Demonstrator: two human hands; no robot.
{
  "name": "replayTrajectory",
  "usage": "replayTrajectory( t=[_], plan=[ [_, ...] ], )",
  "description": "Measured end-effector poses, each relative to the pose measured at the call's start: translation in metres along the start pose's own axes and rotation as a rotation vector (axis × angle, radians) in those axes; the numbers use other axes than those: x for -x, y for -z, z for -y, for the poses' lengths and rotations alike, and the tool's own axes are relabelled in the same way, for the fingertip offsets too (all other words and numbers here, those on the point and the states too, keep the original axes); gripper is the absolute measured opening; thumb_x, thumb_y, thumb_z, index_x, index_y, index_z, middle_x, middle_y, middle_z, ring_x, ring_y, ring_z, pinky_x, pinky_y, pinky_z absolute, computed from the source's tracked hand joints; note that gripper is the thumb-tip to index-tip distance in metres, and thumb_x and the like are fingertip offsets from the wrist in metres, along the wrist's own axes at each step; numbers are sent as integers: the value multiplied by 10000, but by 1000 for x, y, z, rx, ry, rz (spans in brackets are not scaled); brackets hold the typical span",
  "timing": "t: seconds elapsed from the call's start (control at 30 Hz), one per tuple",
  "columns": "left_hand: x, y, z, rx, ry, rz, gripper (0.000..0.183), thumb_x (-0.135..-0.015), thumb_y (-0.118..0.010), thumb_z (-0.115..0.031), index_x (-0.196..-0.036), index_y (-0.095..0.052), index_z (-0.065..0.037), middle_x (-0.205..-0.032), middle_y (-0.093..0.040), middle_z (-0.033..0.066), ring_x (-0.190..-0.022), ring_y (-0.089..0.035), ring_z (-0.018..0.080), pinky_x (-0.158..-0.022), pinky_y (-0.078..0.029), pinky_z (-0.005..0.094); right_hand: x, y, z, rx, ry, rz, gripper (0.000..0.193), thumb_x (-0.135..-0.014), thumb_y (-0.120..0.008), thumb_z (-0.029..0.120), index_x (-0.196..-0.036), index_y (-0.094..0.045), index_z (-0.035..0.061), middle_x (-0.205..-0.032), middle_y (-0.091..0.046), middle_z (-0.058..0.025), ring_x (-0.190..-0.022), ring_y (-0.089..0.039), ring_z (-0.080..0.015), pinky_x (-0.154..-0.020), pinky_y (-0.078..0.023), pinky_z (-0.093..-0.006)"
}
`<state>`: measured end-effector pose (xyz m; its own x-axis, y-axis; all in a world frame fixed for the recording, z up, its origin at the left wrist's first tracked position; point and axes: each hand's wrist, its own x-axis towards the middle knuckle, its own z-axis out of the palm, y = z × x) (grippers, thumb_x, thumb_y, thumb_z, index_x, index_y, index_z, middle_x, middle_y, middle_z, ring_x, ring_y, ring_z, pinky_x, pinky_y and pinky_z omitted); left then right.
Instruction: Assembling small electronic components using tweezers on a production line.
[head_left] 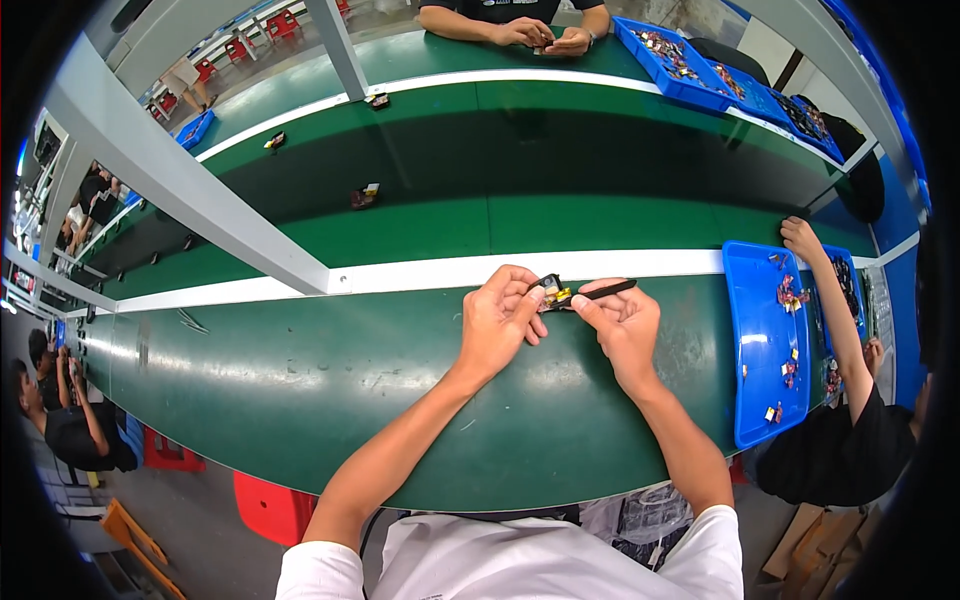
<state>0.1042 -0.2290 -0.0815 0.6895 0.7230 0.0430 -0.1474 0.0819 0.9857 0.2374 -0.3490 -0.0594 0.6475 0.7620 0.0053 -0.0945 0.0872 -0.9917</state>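
Clock positions are taken from the small black part at the centre. At 9 o'clock, thin strands (pixel 192 321) lie on the green tabletop (pixel 300 375); at 10, a dark piece (pixel 363 198) rests beyond the white rail (pixel 450 264). At 8, the left hand (pixel 503 318) pinches the small black part (pixel 551 284), which shows yellow inside and sits above the tabletop. At 4, the right hand (pixel 627 327) grasps a black pen-like tool (pixel 608 289) pointing toward 9; whether its tip touches the part is unclear. Between 3 and 4, a blue tray (pixel 758 345) carries small pieces, with a co-worker's hand (pixel 800 238) near its far end.

The likeliest trouble is the tool slipping and marring the insides or jabbing the left fingers, since both grips crowd together. A loose left pinch could let the part twist or drop.
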Motion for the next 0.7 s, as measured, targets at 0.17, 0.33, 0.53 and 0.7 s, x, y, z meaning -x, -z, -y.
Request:
replayTrajectory(
  t=[0.17,0.33,0.53,0.7],
  plan=[
    [0,-1,-3,-3,6,-9,132,-978,-600,-30,-1058,-583,74,-808,-676,126,-570,-661,150,-466,-531,254,-2,3,-5,-9,19,27,136,-883,-710,-78,-999,-641,-74,-905,-700,-96,-841,-691,-117,-702,-537,-201],
    [-2,3,-1,47,41,-12,128,-973,-603,-34,-1029,-604,81,-776,-674,113,-538,-643,135,-451,-511,249,-3,7,-7,38,39,60,138,-876,-714,-87,-991,-641,-71,-899,-692,-82,-813,-674,-93,-679,-527,-196],
    [-2,3,-1,55,62,-5,149,-970,-605,-38,-1044,-617,91,-771,-674,108,-531,-638,132,-447,-496,246,-2,4,0,34,11,34,131,-876,-709,-96,-985,-642,-67,-892,-696,-87,-794,-668,-85,-667,-521,-190],
    [-1,3,-1,39,57,8,175,-974,-615,-60,-1060,-632,91,-781,-683,110,-540,-640,129,-456,-496,245,-3,6,-1,29,14,42,127,-877,-705,-96,-981,-639,-65,-902,-701,-100,-810,-693,-111,-662,-526,-195]
  ],
)
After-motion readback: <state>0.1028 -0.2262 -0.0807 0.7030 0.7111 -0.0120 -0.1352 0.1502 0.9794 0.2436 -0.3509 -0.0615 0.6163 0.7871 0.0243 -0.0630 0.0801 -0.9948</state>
